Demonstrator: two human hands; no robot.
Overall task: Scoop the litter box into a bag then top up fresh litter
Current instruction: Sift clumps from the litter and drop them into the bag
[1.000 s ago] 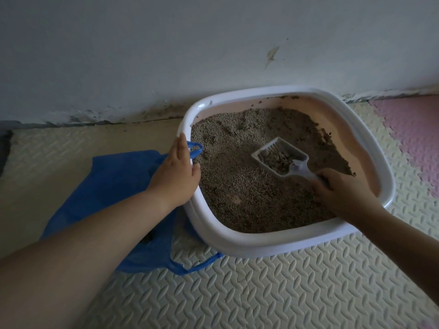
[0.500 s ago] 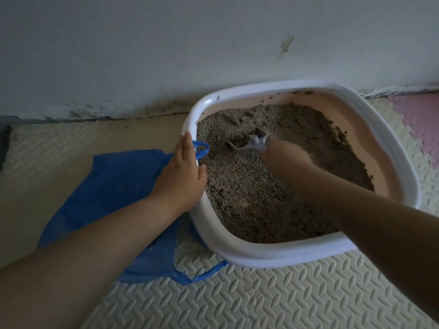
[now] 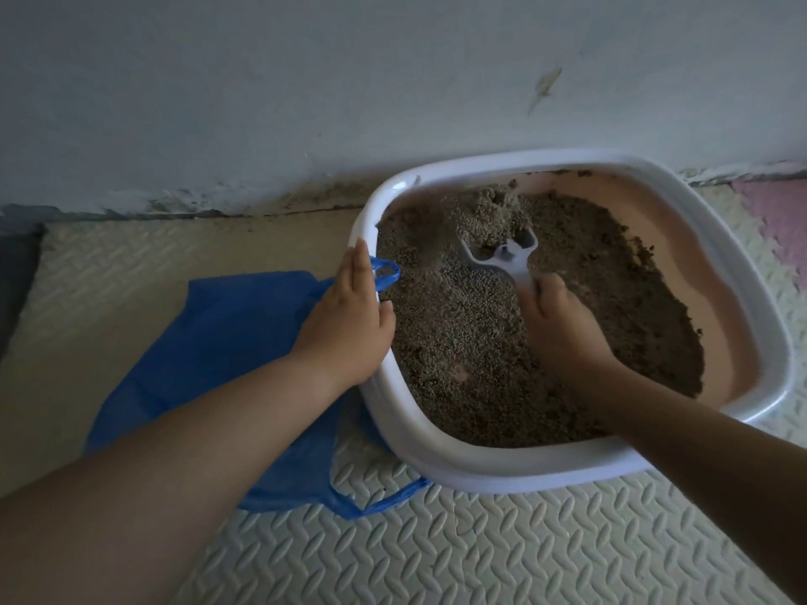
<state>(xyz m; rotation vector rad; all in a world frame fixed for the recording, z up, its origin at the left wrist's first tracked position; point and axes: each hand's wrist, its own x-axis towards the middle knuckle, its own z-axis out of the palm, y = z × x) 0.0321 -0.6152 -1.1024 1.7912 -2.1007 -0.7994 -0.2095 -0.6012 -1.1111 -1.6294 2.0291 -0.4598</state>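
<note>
A white-rimmed litter box (image 3: 502,467) with a pinkish inner wall stands on the floor against the wall, holding grey-brown litter (image 3: 458,342). My right hand (image 3: 563,329) grips the handle of a pale grey scoop (image 3: 502,257), whose head is dug into a heap of litter at the far side. My left hand (image 3: 349,325) rests on the box's left rim and pins a loop handle of the blue plastic bag (image 3: 218,355). The bag lies flat on the floor left of the box, partly under my forearm.
Cream foam mats with an embossed pattern (image 3: 480,548) cover the floor, with a pink mat (image 3: 773,203) at the far right. A grey-white wall (image 3: 349,89) with a grimy base runs just behind the box. A dark strip (image 3: 17,281) shows at the far left.
My right hand has carried the scoop from the box's middle to the far side and pushed its head into the litter heap. My left hand stays on the rim and bag handle.
</note>
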